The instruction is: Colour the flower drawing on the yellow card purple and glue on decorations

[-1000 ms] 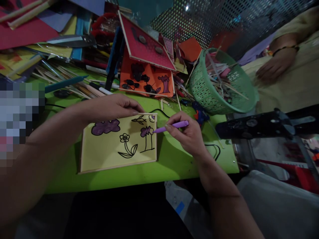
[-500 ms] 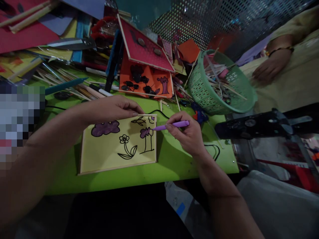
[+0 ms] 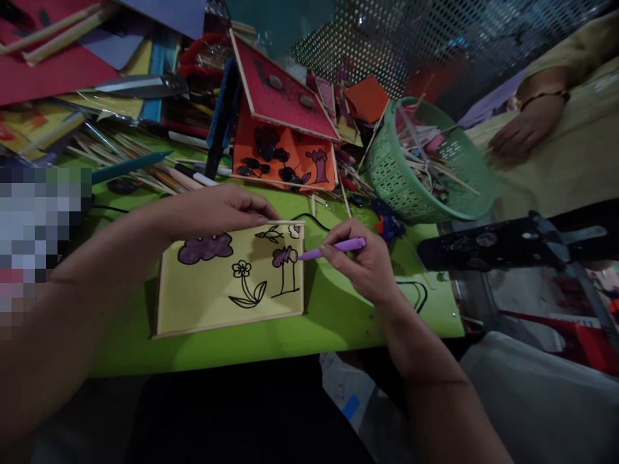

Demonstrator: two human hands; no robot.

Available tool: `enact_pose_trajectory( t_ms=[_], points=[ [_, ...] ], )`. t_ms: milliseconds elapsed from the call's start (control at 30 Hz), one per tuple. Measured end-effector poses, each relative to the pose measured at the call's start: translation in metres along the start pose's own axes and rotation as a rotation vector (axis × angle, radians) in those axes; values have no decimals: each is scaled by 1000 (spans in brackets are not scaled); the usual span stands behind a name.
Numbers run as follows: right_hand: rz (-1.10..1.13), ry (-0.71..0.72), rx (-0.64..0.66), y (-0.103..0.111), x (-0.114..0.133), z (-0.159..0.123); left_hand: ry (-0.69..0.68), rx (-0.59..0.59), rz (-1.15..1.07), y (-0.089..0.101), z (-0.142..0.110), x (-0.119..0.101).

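A yellow card with thin wooden sticks along its edges lies on the green table. Black outlines on it show a cloud, a flower, a tree and a bird. The cloud and part of the treetop are coloured purple. My left hand rests over the card's top edge with its fingers stretched out, partly covering it. In my right hand is a purple felt-tip pen, pinched between thumb and fingers. Its tip is at the right side of the treetop, by the card's right edge.
A green basket of sticks and scraps stands at the right. Behind the card are framed red and orange cards, loose sticks, pens and scissors. A blue glue gun lies near the basket. Another person's hand is at upper right.
The pen tip has shifted slightly right and down at the treetop, with my right hand moving a little. My left hand stays on the card's top edge.
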State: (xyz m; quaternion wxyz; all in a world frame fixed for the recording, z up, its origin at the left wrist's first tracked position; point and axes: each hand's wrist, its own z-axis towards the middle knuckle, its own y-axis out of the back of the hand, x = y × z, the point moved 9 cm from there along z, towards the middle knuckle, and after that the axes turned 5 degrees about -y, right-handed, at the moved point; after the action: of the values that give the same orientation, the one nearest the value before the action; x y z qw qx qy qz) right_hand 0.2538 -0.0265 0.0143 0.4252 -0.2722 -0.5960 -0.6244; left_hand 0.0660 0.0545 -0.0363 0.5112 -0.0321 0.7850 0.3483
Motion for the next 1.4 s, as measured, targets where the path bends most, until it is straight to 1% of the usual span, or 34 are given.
enact_pose_trajectory(
  t_ms=[233,467,667,833,1000,1133,1267,1400],
  points=[
    [5,-1,27,-2,-2,-1,-13,7,34,0,-1,-6],
    [16,4,53,-4,-1,0,23,19,56,-1,0,-3],
    [3,-17,69,-5,-4,-1,24,9,36,-1,-1,-1],
    [-16,-3,41,-3,-3,0,-17,0,-2,0,0,-4],
    [-21,9,-2,0,-3,0,-18,7,20,0,0,-2],
    [-17,1,-10,1,-3,0,-37,-4,16,0,0,-4],
    [-4,4,-12,0,0,1,-20,1,18,-1,1,-2],
    [17,-24,-10,-1,-2,1,-7,4,32,-2,1,-2]
  ],
)
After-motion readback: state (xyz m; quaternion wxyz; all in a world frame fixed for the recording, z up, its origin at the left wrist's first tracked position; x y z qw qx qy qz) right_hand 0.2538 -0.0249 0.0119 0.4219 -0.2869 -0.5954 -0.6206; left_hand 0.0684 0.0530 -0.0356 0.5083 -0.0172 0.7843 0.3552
